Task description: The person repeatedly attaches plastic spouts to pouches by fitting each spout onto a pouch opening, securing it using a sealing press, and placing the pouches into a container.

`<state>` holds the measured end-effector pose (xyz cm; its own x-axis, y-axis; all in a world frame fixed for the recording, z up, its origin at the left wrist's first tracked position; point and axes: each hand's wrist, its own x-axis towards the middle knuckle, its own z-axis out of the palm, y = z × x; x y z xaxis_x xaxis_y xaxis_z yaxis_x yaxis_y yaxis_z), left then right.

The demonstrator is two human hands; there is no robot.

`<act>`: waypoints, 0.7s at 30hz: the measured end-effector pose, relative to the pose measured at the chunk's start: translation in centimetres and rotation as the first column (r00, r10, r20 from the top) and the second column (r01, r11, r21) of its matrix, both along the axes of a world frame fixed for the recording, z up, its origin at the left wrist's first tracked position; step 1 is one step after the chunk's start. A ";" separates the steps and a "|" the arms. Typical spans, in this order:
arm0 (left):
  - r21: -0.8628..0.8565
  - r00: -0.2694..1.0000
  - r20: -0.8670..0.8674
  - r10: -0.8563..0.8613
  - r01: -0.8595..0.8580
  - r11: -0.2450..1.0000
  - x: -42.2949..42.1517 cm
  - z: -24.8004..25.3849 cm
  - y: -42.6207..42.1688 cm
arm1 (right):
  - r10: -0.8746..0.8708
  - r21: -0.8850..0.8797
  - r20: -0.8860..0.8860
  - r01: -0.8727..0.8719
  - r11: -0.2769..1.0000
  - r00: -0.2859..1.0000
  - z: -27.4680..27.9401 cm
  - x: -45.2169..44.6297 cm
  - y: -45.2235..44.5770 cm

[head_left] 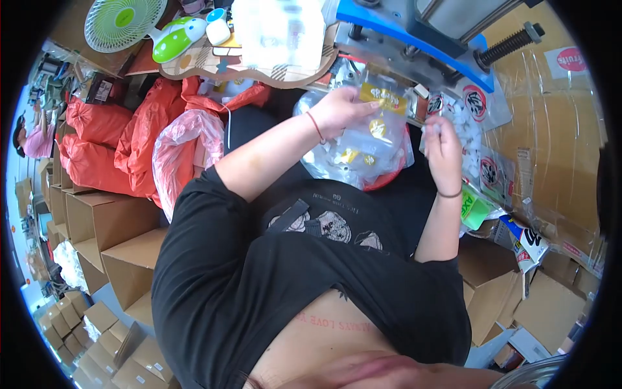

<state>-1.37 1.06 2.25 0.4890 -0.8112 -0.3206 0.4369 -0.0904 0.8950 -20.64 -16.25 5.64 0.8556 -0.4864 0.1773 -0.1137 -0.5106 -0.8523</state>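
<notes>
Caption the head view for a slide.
Left hand holds a clear, yellow-marked pouch; right hand is raised nearby, with red bags and cardboard boxes in view.

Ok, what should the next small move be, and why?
Probably bring the right hand across to the free side of the clear bag with yellow print. The left hand already grips that bag, while the right is apart from it, beside the small white pieces. Its fingers look drawn together, but whether they pinch something is too small to tell.
</notes>
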 end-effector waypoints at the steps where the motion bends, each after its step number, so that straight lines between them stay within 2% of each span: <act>1: 0.097 0.972 0.231 0.038 -0.062 0.993 0.4 0.2 0.4 | 0.056 -0.093 -0.011 -0.057 0.994 0.998 0.2 -0.3 0.0; 2: 0.154 0.900 0.433 0.054 -0.133 0.979 1.9 0.6 1.3 | 0.058 -0.097 0.000 -0.058 0.994 0.998 0.4 -0.4 0.1; 3: 0.053 0.676 0.707 0.208 -0.344 0.938 4.1 0.0 1.9 | 0.040 -0.156 0.051 -0.032 0.987 0.998 0.7 -0.5 0.4; 4: -0.109 0.352 0.881 0.315 -0.496 0.861 6.3 -0.9 2.6 | 0.023 -0.212 0.101 -0.001 0.977 0.995 1.1 -0.8 0.7; 5: -0.090 0.052 0.989 0.141 -0.545 0.833 7.7 -0.9 3.9 | -0.059 -0.225 0.073 0.074 0.972 0.996 1.6 -1.1 0.9; 6: -0.091 -0.241 0.968 -0.069 -0.594 0.799 8.9 -1.0 5.4 | -0.060 -0.221 0.074 0.075 0.972 0.995 1.9 -1.3 1.0; 7: 0.174 -0.274 0.894 -0.355 -0.517 0.838 9.6 -1.7 7.0 | -0.066 -0.099 0.026 0.068 0.993 0.998 2.1 -1.5 0.9; 8: 0.208 -0.320 0.870 -0.374 -0.449 0.869 9.2 -2.9 8.2 | -0.064 0.023 -0.023 0.064 0.998 0.998 2.3 -1.5 0.8; 9: 0.247 -0.368 0.845 -0.388 -0.375 0.893 8.1 -2.9 9.0 | -0.066 0.024 -0.027 0.067 0.997 0.997 2.3 -1.5 0.7; 10: 0.142 -0.398 0.878 -0.266 -0.314 0.939 8.1 -3.8 9.2 | -0.039 -0.082 -0.024 0.037 0.996 0.999 2.2 -1.4 0.8; 11: 0.147 -0.394 0.880 -0.266 -0.306 0.941 7.9 -4.1 9.3 | -0.012 -0.186 -0.025 0.007 0.983 1.000 2.1 -1.2 0.8; 12: 0.077 -0.150 0.980 -0.128 -0.310 0.948 7.6 -4.2 9.4 | 0.030 -0.198 0.044 -0.021 0.980 0.999 1.4 -0.4 0.9; 13: 0.011 0.104 0.994 0.025 -0.333 0.943 7.0 -3.6 9.4 | 0.062 -0.212 0.062 -0.048 0.976 0.996 1.4 0.4 1.9; 14: -0.030 0.659 0.729 0.185 -0.239 0.970 6.4 -2.9 9.1 | 0.094 -0.226 0.080 -0.074 0.971 0.992 1.4 1.1 2.9; 15: -0.012 0.720 0.674 0.164 -0.211 0.977 5.5 -2.4 8.7 | 0.199 -0.225 0.078 -0.177 0.958 0.977 0.8 1.6 3.1; 16: 0.004 0.775 0.616 0.140 -0.181 0.983 4.5 -1.9 8.3 | 0.195 -0.222 0.075 -0.174 0.959 0.978 1.0 2.2 3.4; 17: -0.122 0.854 0.477 0.207 -0.168 0.978 3.0 -1.4 7.7 | 0.234 -0.254 0.057 -0.213 0.943 0.970 1.6 2.7 3.8; 18: -0.008 0.807 0.584 0.086 -0.100 0.995 2.4 -1.0 7.5 | 0.273 -0.286 0.036 -0.252 0.925 0.961 2.2 3.3 4.0; 19: 0.111 0.743 0.668 -0.042 -0.044 0.993 1.8 -0.3 7.2 | 0.211 -0.175 0.109 -0.190 0.966 0.971 2.6 3.7 4.2; 21: 0.131 0.792 0.601 -0.105 0.032 0.991 -0.1 0.9 6.3 | 0.058 0.056 0.183 -0.069 0.996 0.981 3.7 4.6 4.2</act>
<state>-1.45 7.36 3.20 0.5565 -0.8282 -0.0653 -0.2019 -0.2110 0.9564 -16.02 -12.03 9.36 0.8415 -0.4471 0.3033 0.0761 -0.4578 -0.8858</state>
